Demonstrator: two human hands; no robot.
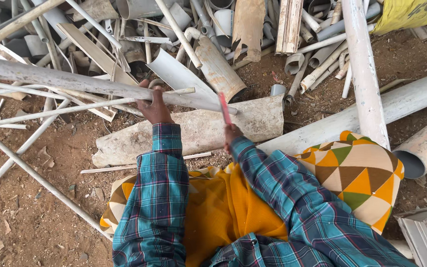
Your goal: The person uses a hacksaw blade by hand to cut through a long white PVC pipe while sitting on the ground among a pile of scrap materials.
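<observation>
My left hand (153, 105) grips a long dirty white plastic pipe (65, 79) that runs from the far left to about the middle of the view. My right hand (232, 133) holds a thin red blade (224, 107) upright, its upper end against the pipe's right end. Both arms wear blue plaid sleeves. A broad, flattened dirty pipe piece (198, 131) lies on the ground under the hands.
A heap of broken grey and white pipes (213, 29) fills the top. Thick white pipes (366, 74) lie at right. Thin rods (30, 168) cross the brown dirt at left. A patterned cloth (357, 173) covers my knee. A yellow sack (411, 12) sits top right.
</observation>
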